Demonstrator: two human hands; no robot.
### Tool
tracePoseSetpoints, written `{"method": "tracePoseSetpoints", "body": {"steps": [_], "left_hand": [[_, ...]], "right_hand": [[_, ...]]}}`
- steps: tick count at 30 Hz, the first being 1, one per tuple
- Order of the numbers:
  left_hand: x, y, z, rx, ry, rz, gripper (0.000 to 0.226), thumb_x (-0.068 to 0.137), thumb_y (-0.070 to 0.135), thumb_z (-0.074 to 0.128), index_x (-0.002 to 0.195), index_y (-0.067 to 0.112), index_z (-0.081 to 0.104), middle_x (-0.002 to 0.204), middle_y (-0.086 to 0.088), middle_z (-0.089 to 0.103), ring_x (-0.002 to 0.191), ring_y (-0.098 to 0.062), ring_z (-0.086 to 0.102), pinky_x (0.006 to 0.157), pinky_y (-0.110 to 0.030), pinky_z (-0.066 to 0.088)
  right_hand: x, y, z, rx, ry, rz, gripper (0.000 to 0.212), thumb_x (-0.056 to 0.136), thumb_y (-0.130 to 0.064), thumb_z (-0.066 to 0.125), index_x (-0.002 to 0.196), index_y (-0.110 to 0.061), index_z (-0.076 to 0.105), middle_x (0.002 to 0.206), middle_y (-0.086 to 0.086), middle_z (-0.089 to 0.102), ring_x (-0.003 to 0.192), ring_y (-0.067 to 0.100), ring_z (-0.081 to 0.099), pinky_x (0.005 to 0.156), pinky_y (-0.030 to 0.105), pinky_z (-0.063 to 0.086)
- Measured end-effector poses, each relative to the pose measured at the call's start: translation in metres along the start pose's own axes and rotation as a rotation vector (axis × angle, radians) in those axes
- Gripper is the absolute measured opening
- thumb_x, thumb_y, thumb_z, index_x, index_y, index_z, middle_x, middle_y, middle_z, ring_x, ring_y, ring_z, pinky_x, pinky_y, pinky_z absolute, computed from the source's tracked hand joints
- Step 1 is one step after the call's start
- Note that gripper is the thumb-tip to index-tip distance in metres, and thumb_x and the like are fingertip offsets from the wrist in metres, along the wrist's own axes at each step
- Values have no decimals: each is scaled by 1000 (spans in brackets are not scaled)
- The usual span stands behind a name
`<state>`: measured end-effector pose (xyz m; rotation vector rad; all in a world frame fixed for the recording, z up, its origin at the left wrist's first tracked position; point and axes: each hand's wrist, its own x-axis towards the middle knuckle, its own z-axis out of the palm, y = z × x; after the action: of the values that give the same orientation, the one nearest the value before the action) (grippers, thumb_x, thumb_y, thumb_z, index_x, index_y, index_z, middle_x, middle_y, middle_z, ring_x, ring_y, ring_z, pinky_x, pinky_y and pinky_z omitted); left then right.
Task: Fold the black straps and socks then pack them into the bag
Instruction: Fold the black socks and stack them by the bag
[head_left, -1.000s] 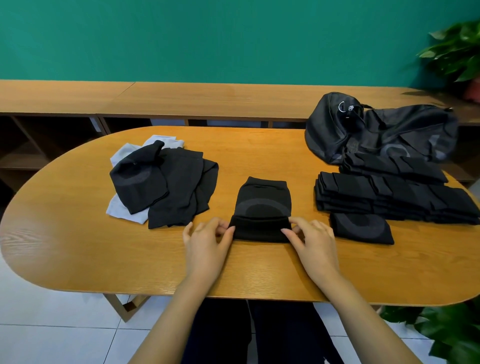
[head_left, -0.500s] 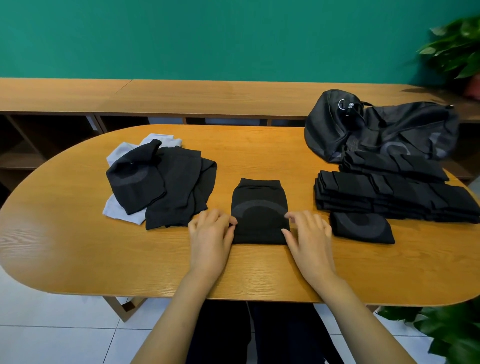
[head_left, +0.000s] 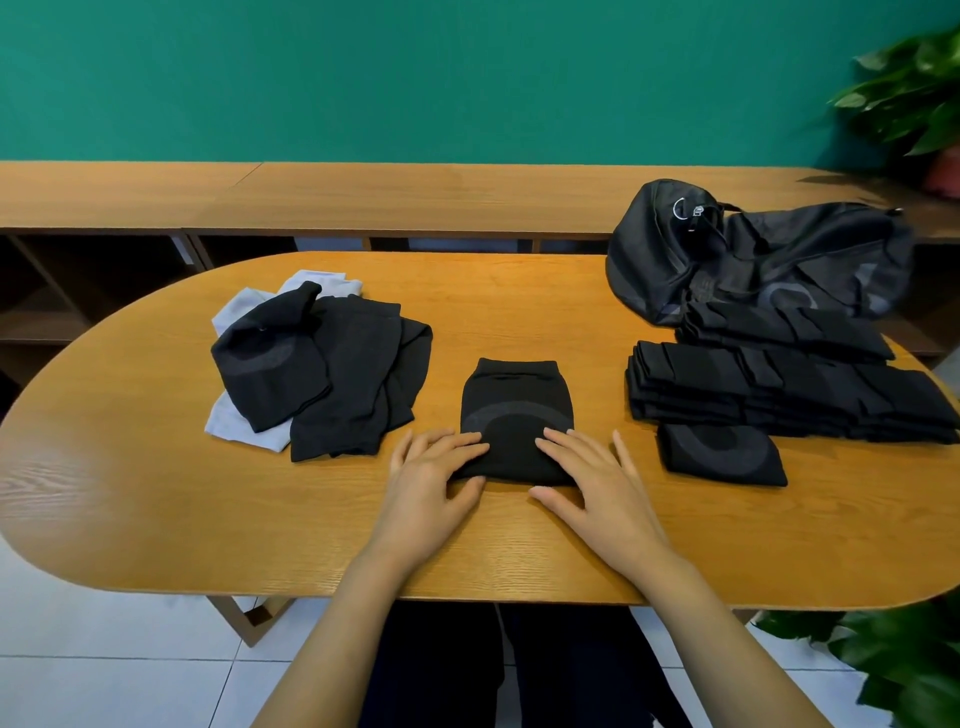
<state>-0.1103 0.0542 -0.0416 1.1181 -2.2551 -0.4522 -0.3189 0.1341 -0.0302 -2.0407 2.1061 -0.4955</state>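
Two hands are working one black sock, which is lying flat mid-bench, near the front edge. Left hand and right hand are pressing its near end. Fingers are lying straight and slightly spread on top, thumbs against the near edge; can't tell if they're tucked under. Step in hand, likely: folding this sock, near end going up toward 12 o'clock. Next move is calling for an even lift of the near edge, kept square to the cuff. Unfolded pile is waiting at 10 o'clock, folded stack at 3 o'clock, bag at 1 o'clock on the bench. Packing not yet begun, judging by the stack outside the bag.
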Motion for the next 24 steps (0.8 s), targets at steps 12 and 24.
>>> {"method": "tracePoseSetpoints", "body": {"steps": [12, 24], "left_hand": [[-2, 2, -4, -97, 156, -89, 40, 85, 37, 70, 124, 37, 60, 102, 23, 59, 109, 4, 41, 108, -25, 16], [-1, 0, -1, -157, 219, -113, 47, 84, 42, 66, 128, 38, 49, 69, 12, 58, 85, -1, 58, 105, -28, 25]], "right_hand": [[-4, 4, 1, 231, 247, 60, 33, 92, -24, 64, 123, -31, 63, 111, -34, 43, 110, -7, 32, 111, 42, 32], [-3, 3, 0, 322, 273, 191, 55, 83, -60, 50, 131, -33, 46, 83, -16, 50, 100, 14, 52, 98, 33, 38]]}}
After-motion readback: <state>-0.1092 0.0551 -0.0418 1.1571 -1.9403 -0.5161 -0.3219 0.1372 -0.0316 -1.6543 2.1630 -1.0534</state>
